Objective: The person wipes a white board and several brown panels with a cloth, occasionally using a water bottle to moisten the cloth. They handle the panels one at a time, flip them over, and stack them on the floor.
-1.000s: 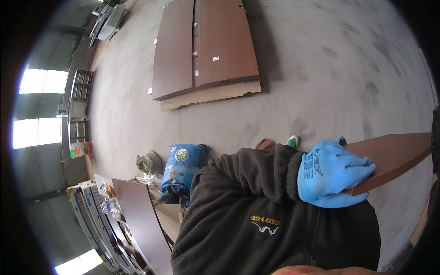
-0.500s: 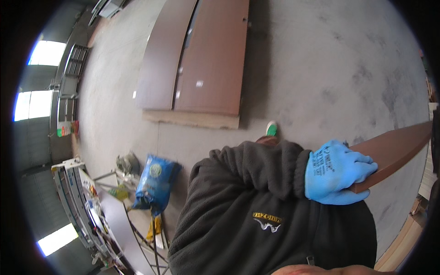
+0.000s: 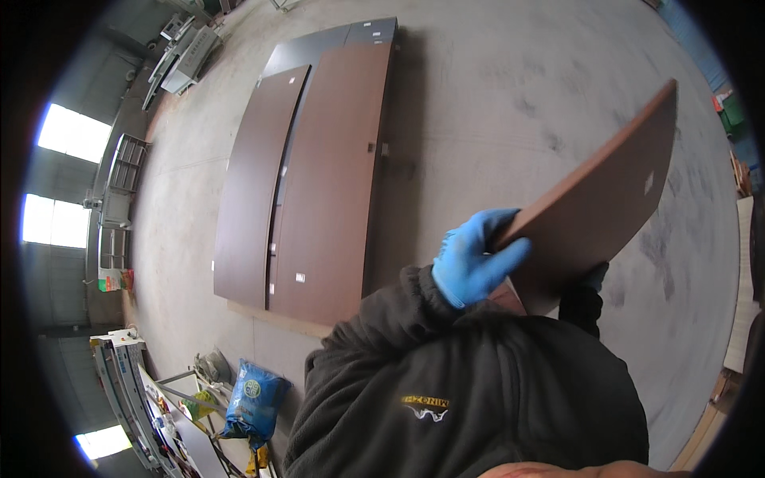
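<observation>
A long brown board (image 3: 602,195) stands tilted in front of me, slanting up to the far right, with a small white label on its face. My left hand (image 3: 478,259), in a blue glove, is closed on the board's near left edge, its thumb on the face. My right hand (image 3: 595,275) is at the opposite edge, close to my body, its fingers mostly hidden by the board; it appears to hold that edge.
On the left, large brown panels (image 3: 327,183) lie stacked low above the floor, with dark panels (image 3: 311,49) at the far end. A blue sack (image 3: 253,398) stands by a cluttered table frame (image 3: 179,418) at lower left. Machines (image 3: 187,56) line the far left wall.
The board has swung from the right edge leftward and up, showing its broad face. My left hand has moved left with it, and my right hand has come into view. The view has shifted.
</observation>
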Action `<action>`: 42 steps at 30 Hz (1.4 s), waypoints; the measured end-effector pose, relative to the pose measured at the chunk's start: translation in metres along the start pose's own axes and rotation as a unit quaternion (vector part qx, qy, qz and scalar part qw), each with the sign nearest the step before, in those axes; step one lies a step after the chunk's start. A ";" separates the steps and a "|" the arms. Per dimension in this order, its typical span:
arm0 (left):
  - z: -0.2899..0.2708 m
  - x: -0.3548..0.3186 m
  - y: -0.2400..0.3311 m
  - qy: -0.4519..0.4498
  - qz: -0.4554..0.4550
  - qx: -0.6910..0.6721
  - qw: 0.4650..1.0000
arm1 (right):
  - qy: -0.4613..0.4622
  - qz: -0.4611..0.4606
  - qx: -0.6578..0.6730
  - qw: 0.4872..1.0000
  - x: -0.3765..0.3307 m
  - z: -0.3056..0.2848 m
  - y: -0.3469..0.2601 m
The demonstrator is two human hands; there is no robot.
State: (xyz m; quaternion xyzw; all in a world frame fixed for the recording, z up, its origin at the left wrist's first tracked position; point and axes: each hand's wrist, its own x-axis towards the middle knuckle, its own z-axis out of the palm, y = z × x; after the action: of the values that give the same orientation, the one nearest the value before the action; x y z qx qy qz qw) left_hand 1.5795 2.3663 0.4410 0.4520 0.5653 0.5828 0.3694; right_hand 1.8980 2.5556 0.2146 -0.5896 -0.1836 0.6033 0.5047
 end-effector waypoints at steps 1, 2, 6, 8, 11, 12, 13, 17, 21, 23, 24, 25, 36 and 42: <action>0.003 0.042 -0.009 0.019 -0.038 -0.041 0.998 | -0.001 -0.005 -0.009 1.000 0.033 0.024 -0.025; 0.005 0.075 -0.019 0.042 -0.067 -0.084 0.993 | 0.000 -0.009 -0.020 1.000 0.061 0.045 -0.048; -0.010 0.204 -0.078 0.096 -0.186 -0.096 0.973 | 0.044 -0.046 -0.041 0.997 0.187 0.153 -0.121; -0.019 0.265 -0.117 0.133 -0.236 -0.089 0.958 | 0.057 -0.070 -0.069 0.993 0.261 0.216 -0.138; -0.042 0.383 -0.186 0.157 -0.288 -0.106 0.939 | 0.072 -0.152 -0.174 0.970 0.395 0.323 -0.161; -0.048 0.415 -0.206 0.167 -0.302 -0.116 0.931 | 0.090 -0.196 -0.234 0.948 0.435 0.354 -0.164; -0.060 0.454 -0.223 0.168 -0.333 -0.090 0.923 | 0.106 -0.233 -0.279 0.925 0.479 0.393 -0.171; -0.101 0.580 -0.259 0.153 -0.352 -0.101 0.918 | 0.128 -0.160 -0.391 0.897 0.621 0.537 -0.201; -0.132 0.722 -0.281 0.137 -0.389 -0.078 0.908 | 0.065 -0.189 -0.459 0.866 0.733 0.684 -0.224; -0.138 0.782 -0.299 0.154 -0.402 -0.112 0.896 | 0.042 -0.180 -0.504 0.844 0.788 0.756 -0.226; -0.142 0.815 -0.312 0.168 -0.397 -0.133 0.892 | 0.038 -0.193 -0.521 0.830 0.819 0.796 -0.227; -0.144 0.846 -0.327 0.175 -0.377 -0.142 0.898 | 0.000 -0.248 -0.451 0.857 0.849 0.836 -0.221; -0.194 1.178 -0.424 0.400 -0.385 -0.284 0.782 | -0.139 -0.301 -0.642 0.691 1.019 1.346 -0.221; -0.282 1.312 -0.500 0.445 -0.366 -0.311 0.755 | -0.264 -0.274 -0.642 0.666 1.033 1.596 -0.162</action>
State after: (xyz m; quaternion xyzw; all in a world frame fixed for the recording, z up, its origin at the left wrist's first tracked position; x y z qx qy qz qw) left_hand 0.8550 3.5541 0.1010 -0.2401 0.5757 0.6822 0.3816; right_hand 0.7423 4.0729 0.1827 -0.5073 -0.8042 0.3008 0.0742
